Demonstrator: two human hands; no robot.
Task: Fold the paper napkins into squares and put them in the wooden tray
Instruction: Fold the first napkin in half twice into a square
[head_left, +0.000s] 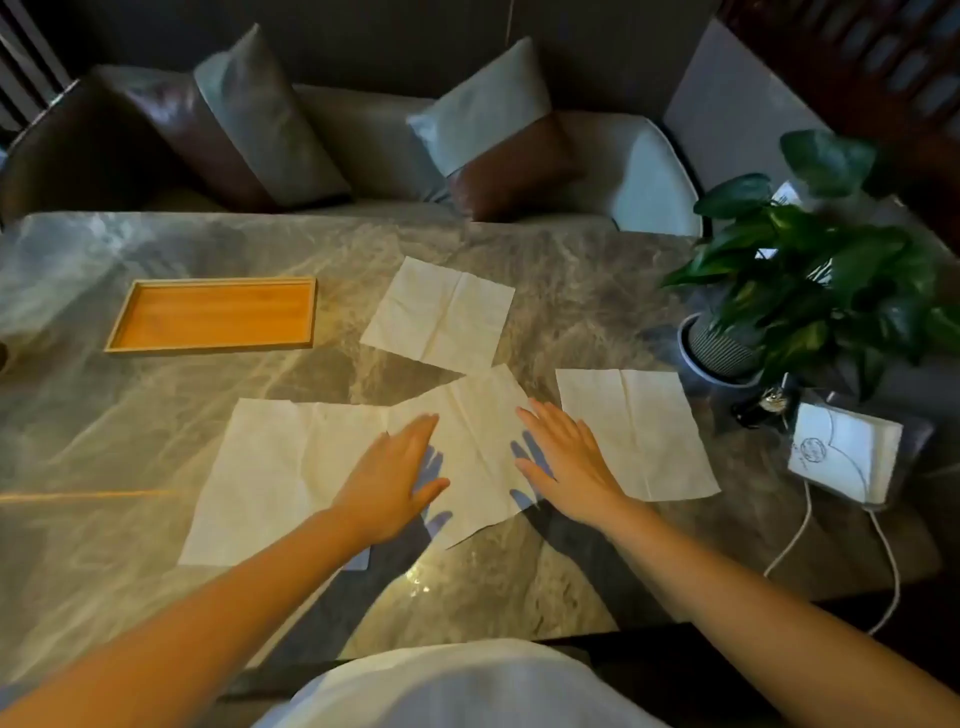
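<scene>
Several white paper napkins lie unfolded and flat on the marble table. The middle napkin (475, 447) sits turned at an angle, overlapping the left napkin (270, 478). Another napkin (439, 314) lies farther back, and one napkin (636, 431) lies to the right. My left hand (392, 478) hovers flat with fingers spread over the middle napkin's left part. My right hand (563, 460) hovers flat over its right edge. Neither hand holds anything. The wooden tray (120, 336) stands at the back left with nothing in it.
A potted green plant (795, 291) stands at the right edge. In front of it is a white napkin holder (841, 452) with white cables (789, 545) running off the table. A sofa with cushions (270, 119) lies behind the table.
</scene>
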